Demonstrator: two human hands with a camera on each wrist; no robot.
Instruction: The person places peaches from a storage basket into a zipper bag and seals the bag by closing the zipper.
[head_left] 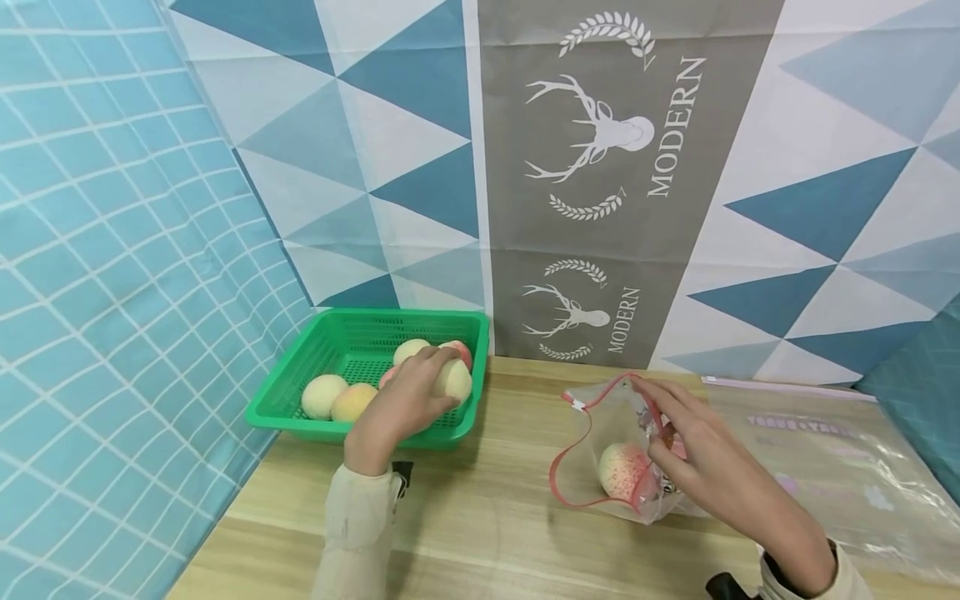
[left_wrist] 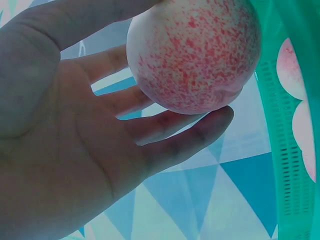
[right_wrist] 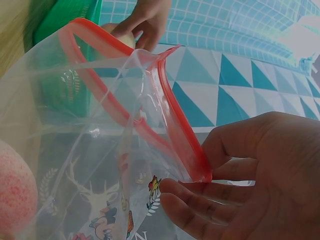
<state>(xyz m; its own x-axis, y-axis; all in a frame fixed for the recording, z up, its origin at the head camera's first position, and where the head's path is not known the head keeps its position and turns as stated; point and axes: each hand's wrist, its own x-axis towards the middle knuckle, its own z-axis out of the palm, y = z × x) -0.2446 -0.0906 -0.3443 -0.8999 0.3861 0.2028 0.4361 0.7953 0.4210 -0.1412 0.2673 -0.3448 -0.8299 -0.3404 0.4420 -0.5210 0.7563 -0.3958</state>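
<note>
My left hand (head_left: 405,392) grips a pale peach (head_left: 454,382) at the right side of the green basket (head_left: 258,410). In the left wrist view this peach (left_wrist: 195,57) shows red speckles, with the thumb and fingers curved around it. My right hand (head_left: 708,450) pinches the red zip edge of a clear zip bag (head_left: 581,475), also seen in the right wrist view, where the bag (right_wrist: 100,150) has its mouth spread. Inside the bag lies a red-speckled peach (head_left: 621,468); the bag's far part is hidden behind my right hand.
Several other peaches, among them a cream one (head_left: 324,396) and a yellowish one (head_left: 352,403), lie in the basket. A larger flat clear bag (head_left: 840,467) with a zip strip lies at the right of the wooden table (head_left: 465,533). Patterned cloth (head_left: 405,167) hangs behind.
</note>
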